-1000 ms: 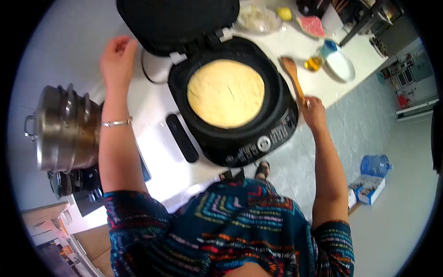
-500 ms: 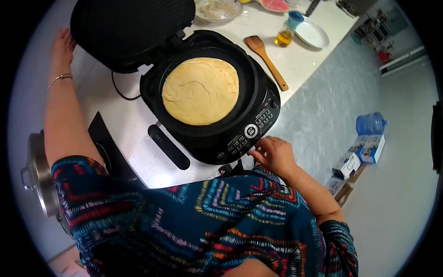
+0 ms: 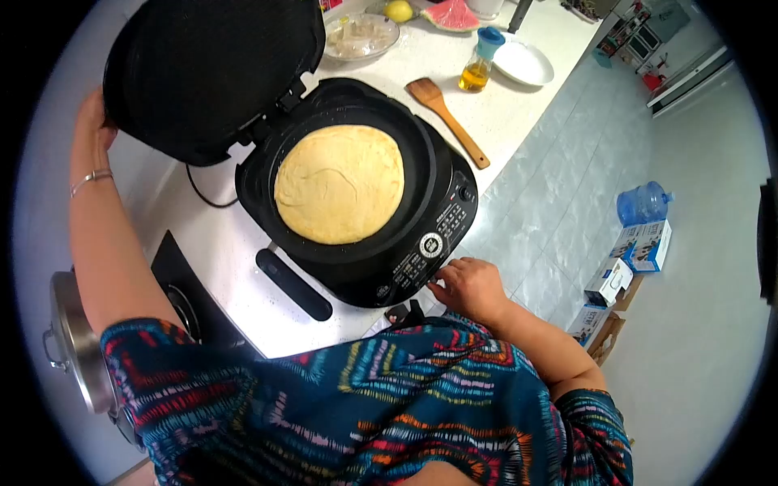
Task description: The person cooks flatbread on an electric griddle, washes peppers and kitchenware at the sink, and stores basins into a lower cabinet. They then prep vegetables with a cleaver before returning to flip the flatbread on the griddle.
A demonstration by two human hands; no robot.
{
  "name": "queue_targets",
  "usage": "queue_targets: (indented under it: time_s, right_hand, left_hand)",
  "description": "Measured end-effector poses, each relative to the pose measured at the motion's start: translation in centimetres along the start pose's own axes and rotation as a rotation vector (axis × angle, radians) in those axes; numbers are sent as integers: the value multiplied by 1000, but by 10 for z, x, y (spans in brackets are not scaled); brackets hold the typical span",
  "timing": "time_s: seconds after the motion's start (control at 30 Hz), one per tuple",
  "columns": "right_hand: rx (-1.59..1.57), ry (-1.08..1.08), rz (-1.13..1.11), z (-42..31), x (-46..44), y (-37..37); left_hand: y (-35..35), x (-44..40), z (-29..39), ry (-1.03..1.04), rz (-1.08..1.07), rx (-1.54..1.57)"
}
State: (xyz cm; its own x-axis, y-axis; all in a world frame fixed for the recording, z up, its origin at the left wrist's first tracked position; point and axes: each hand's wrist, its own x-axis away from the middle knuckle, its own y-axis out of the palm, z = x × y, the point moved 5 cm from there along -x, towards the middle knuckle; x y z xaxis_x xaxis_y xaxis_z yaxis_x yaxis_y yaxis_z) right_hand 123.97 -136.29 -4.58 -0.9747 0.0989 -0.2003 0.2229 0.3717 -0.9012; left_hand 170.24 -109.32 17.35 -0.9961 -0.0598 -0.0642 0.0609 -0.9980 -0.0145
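Observation:
A black electric griddle (image 3: 348, 275) stands on the counter with its lid (image 3: 215, 77) raised. In its pan lies a round, flat pale-yellow dough cake (image 3: 340, 185) with a curved crease on top. My left hand (image 3: 96, 121) holds the lid's outer left edge; most of its fingers are hidden behind it. Beside the griddle's front right corner, at the counter's edge, is my right hand (image 3: 472, 287). Its fingers are curled, and what they grip, if anything, is hidden. A black detached handle-like bar (image 3: 293, 285) lies left of the griddle's front.
A wooden spatula (image 3: 447, 121), an oil bottle (image 3: 478, 65) and a white plate (image 3: 523, 63) sit right of the griddle. Behind are a covered bowl (image 3: 362, 39) and watermelon (image 3: 450, 14). A cooktop (image 3: 190, 292) and steel pot (image 3: 81, 348) are at left.
The view has shifted, so the griddle and counter sit lower and slightly left. My left hand and the lid appear a little lower; my right hand stays by the griddle's front.

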Motion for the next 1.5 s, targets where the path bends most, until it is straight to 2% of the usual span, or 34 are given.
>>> queue_targets:
  time_s: [0.07, 0.2, 0.23, 0.3, 0.37, 0.5, 0.63, 0.73, 0.8, 0.87, 0.9, 0.97, 1.0, 1.07, 1.1, 1.13, 1.23, 1.33, 1.5]
  right_hand:
    - [-19, -15, -9, 0, 0, 0]
    - [-12, -14, 2, 0, -1, 0]
    - [-5, -14, 16, 0, -2, -1]
    - [-20, -23, -5, 0, -2, -2]
    - [-2, -28, 25, -1, -2, -2]
    - [-35, -38, 57, -3, -3, -7]
    - [-28, -4, 90, 0, 2, -2]
    - [8, 63, 34, 15, 3, -2]
    - [-10, -4, 54, 21, 2, -3]
    - [-56, -84, 37, 23, 2, -3]
    - [-66, -106, 48, 20, 1, -7]
    - [-113, -162, 11, 22, 2, 0]
    - [-114, -193, 11, 20, 0, 2]
    - [-120, -281, 39, 28, -4, 7]
    - [-138, -271, -45, 31, -8, 6]
    - [-145, -277, -36, 31, -11, -5]
    - [-207, -270, -11, 34, -15, -2]
    - [-219, -287, -11, 37, -15, 1]
    - [-239, -302, -13, 38, -13, 3]
  left_hand:
    - [7, 18, 5, 35, -229, -176]
    - [37, 94, 13, 260, -367, -359]
    - [45, 119, 14, 327, -383, -350]
    - [54, 150, 9, 369, -404, -543]
    - [66, 187, -1, 262, -417, -481]
    - [78, 242, -28, 249, -396, -505]
    - [80, 275, -67, 371, -422, -641]
    - [83, 299, -80, 485, -430, -746]
    - [86, 313, -81, 557, -420, -809]
    - [94, 325, -84, 610, -445, -1008]
    - [97, 327, -88, 616, -441, -1009]
    - [91, 328, -101, 482, -393, -1072]
    - [92, 328, -100, 529, -391, -1156]
    - [94, 329, -105, 475, -345, -1218]
    - [97, 333, -102, 485, -347, -1220]
    - [100, 334, -97, 508, -339, -1217]
    - [103, 339, -90, 323, -316, -1227]
    - [105, 340, -92, 382, -291, -1361]
    - [109, 345, -85, 406, -296, -1361]
